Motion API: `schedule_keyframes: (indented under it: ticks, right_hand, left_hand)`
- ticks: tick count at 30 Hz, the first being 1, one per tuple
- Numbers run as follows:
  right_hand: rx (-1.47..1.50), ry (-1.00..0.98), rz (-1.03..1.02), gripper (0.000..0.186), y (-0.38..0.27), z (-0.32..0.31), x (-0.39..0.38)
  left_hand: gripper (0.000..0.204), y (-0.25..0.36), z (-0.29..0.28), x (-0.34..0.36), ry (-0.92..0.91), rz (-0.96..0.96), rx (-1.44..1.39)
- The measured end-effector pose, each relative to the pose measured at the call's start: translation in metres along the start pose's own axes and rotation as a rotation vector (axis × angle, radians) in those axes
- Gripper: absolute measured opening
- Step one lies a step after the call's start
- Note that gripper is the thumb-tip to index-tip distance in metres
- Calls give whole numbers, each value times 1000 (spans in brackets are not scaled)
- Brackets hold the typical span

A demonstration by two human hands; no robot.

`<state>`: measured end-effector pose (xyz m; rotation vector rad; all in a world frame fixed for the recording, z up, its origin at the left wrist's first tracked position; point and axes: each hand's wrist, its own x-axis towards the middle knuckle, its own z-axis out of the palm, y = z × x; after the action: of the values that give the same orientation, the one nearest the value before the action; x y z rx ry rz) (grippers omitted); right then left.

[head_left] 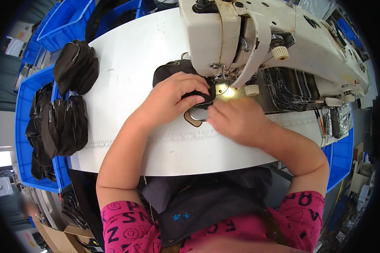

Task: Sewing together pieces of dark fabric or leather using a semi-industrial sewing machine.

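Observation:
Under the head of a white sewing machine [211, 46] lies a black zippered pouch [164, 72], its near right edge close to the lit needle area. My left hand [175, 97] is closed on the pouch, fingers bent over the top and thumb on the near side. My right hand [238, 120], a little blurred, is curled with its fingertips at the pouch's near right edge; what it pinches is hidden. Just below the pouch, between both hands, a small brown-edged loop [193, 119] rests on the white table [126, 84].
Several stacked black pouches [65, 124] stand at the left by a blue bin [23, 126], with another stack [75, 67] farther back. Dark strips with loose threads [289, 88] lie under the machine arm. Tweezers [320, 122] and a clear packet [343, 120] lie at the right edge.

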<state>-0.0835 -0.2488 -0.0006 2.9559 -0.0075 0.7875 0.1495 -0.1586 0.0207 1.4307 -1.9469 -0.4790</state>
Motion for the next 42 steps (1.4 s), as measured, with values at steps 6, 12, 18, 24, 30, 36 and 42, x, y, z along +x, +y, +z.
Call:
schedule_keyframes:
  ticks: [6, 12, 18, 24, 30, 36, 42]
  right_hand:
    - [95, -175, 83, 50, -22, -7, -3]
    - [64, -294, 29, 47, -21, -13, -5]
    - [109, -233, 10, 45, -19, -13, -5]
    - [36, -278, 25, 48, -23, -14, -6]
    - [83, -238, 13, 43, -23, -12, -5]
    - [102, -266, 56, 48, -19, -10, -4]
    - [99, -266, 83, 52, -15, -6, -3]
  left_hand:
    - [18, 4, -1, 2, -100, -175, -105]
    - [14, 19, 4, 8, -132, 36, 266]
    - [17, 13, 6, 6, -119, 19, 242]
    - [16, 14, 11, 6, -84, 53, 188]
    - [15, 13, 12, 6, -75, 37, 175]
    - [14, 13, 11, 9, -50, 49, 280]
    - [16, 8, 19, 8, 10, -85, 304]
